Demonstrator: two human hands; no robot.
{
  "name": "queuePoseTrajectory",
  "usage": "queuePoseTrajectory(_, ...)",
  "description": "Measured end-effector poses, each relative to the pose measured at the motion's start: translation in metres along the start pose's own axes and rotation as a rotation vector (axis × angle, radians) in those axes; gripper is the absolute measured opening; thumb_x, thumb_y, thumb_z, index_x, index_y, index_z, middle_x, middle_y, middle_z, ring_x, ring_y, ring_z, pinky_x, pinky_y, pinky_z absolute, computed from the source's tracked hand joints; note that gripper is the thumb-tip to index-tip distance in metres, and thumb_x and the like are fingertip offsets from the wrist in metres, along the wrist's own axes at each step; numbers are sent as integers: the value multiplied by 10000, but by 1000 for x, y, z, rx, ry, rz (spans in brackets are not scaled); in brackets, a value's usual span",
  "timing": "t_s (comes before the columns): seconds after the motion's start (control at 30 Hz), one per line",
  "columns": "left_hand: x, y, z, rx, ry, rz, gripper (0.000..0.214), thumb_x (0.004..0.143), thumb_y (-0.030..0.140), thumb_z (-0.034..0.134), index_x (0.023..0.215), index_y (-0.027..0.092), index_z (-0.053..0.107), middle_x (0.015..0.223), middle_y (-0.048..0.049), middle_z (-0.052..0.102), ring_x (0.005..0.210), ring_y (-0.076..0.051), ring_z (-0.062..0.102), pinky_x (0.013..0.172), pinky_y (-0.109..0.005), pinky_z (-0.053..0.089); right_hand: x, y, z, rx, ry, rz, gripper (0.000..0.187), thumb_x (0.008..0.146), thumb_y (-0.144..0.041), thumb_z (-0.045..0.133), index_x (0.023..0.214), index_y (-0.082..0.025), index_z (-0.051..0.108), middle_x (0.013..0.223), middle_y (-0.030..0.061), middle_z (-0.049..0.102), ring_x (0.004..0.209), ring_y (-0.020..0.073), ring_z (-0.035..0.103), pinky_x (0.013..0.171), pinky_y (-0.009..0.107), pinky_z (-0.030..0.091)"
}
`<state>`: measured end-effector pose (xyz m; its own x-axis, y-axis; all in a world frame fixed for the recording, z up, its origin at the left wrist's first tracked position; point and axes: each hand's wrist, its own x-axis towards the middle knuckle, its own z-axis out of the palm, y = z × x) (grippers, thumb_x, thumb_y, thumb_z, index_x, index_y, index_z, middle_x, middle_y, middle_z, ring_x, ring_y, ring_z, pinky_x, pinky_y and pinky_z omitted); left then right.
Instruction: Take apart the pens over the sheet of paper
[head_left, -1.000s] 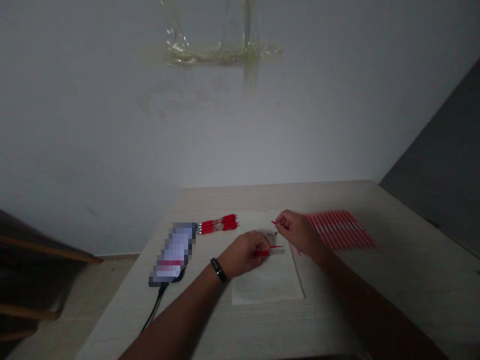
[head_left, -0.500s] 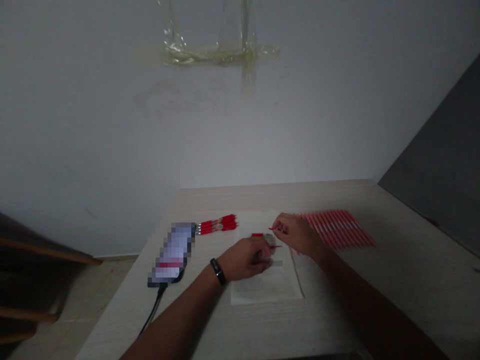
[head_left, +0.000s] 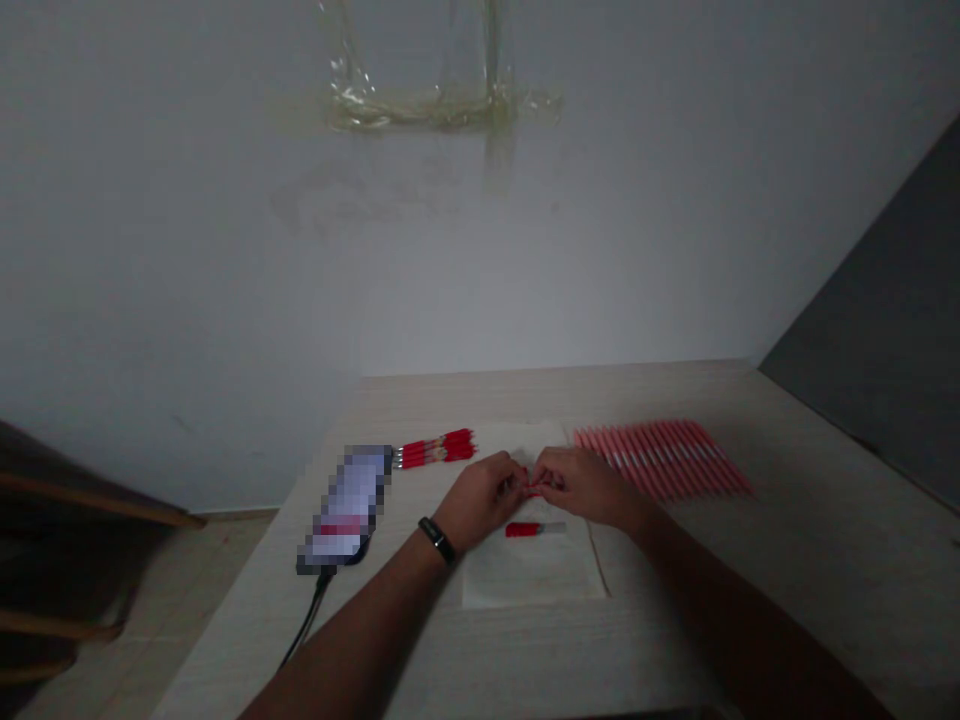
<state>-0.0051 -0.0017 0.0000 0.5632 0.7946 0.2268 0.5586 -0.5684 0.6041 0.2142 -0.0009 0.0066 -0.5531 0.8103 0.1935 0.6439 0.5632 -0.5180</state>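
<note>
My left hand point(head_left: 486, 495), a dark band on its wrist, meets my right hand point(head_left: 581, 484) over a white sheet point(head_left: 525, 580). Both hands are closed, fingertips pinched together around a thin red pen refill point(head_left: 534, 490), mostly hidden by the fingers. Just below them on the sheet lies a pen barrel part point(head_left: 523, 530), red at one end and clear at the other. Close to my right hand, a row of several slim red refills point(head_left: 667, 458) lies side by side, slanted. Several red pens point(head_left: 435, 450) are grouped beyond my left hand.
A phone point(head_left: 349, 505) with a blurred screen stands at the left of the table, its cable point(head_left: 304, 625) running toward the front edge. The wall point(head_left: 555, 290) rises behind the table. A wooden-framed piece point(head_left: 97, 500) is down at the left.
My hands have come together, the left moving up and the right moving left and down. The red and clear barrel part now shows below them on the sheet.
</note>
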Motion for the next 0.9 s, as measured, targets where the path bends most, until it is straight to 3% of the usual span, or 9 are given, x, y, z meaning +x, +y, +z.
queuePoseTrajectory(0.5, 0, -1, -2, -6, 9, -49, 51, 858, 196, 614, 856, 173, 659, 870, -47, 660, 769, -157, 582, 670, -250, 422, 0, 5, -4, 33, -15, 14, 32, 888, -182, 661, 911, -190, 640, 899, 18, 644, 829, 154, 598, 732, 246, 419)
queuePoseTrajectory(0.9, -2, 2, -1, 49, -89, -10, 51, 839, 205, 648, 800, 187, 675, 839, -21, 637, 728, -141, 577, 656, -239, 402, -2, 10, -4, -116, -45, 149, 58, 875, -225, 663, 910, -201, 702, 819, 17, 695, 727, 150, 603, 623, 243, 333)
